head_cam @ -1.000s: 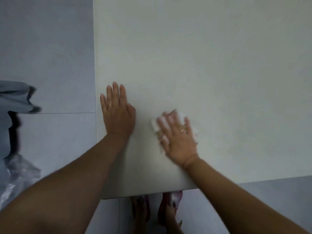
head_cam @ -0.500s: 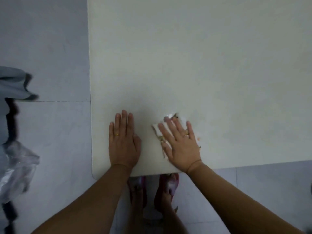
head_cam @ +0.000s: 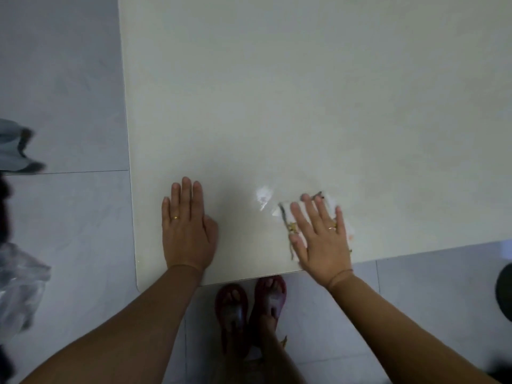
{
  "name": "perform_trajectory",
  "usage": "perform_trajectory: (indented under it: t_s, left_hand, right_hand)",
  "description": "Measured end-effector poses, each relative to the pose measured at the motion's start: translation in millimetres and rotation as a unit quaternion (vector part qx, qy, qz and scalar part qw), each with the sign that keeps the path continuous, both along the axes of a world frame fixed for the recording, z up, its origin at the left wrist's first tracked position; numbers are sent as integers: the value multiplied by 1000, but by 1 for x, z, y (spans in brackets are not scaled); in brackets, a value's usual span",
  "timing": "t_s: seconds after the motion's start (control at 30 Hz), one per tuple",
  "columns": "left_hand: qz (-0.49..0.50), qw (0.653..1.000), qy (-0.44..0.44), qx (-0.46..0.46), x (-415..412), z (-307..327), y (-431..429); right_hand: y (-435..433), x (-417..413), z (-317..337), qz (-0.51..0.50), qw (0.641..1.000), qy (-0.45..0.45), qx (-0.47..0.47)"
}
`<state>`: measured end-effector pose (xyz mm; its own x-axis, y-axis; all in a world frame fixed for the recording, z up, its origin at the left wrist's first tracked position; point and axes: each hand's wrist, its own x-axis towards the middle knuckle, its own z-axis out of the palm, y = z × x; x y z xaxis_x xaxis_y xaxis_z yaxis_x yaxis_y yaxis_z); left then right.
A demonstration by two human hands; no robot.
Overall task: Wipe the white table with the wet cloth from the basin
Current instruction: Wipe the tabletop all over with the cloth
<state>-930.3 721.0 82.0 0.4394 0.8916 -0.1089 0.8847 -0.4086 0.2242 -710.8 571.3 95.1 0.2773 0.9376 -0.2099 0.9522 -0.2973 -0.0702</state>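
Observation:
The white table [head_cam: 304, 92] fills most of the view, with its near left corner at the lower left. My right hand [head_cam: 321, 239] lies flat, fingers spread, pressing a white wet cloth [head_cam: 284, 214] with a coloured pattern onto the table near the front edge. Most of the cloth is hidden under the palm. A small wet shine [head_cam: 263, 196] shows just left of the cloth. My left hand [head_cam: 187, 231] rests flat on the table near the front left corner, holding nothing.
Grey floor tiles [head_cam: 61, 79] surround the table. A clear plastic bag [head_cam: 19, 286] and a grey object [head_cam: 13, 145] lie at the left edge. My feet in red sandals [head_cam: 249, 309] stand under the front edge. A dark round object [head_cam: 504, 289] sits at the right edge.
My right hand has slid the cloth to the right along the front edge, away from my left hand. The left hand has stayed flat near the table corner.

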Motion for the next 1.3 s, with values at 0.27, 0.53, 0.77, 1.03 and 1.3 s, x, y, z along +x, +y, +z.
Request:
perform_trajectory:
  t_s: [0.27,0.53,0.77,1.03,1.3]
  left_hand:
    - [1,1000,6,-5,0,0,-1]
    - [6,1000,8,2,3,1,-3]
    - [13,1000,18,3,6,3,-4]
    - [53,999,0,-10,34,12,0]
    - [59,998,-19,-7,119,5,12]
  right_hand:
    - [21,-110,5,-120,992,30,-4]
    - [-29,39,1,-133,991,-16,-24]
    - [50,-81,-2,-235,971,26,20]
    - [50,45,-4,-20,1000,11,1]
    - [86,-20,-1,-45,999,24,2]
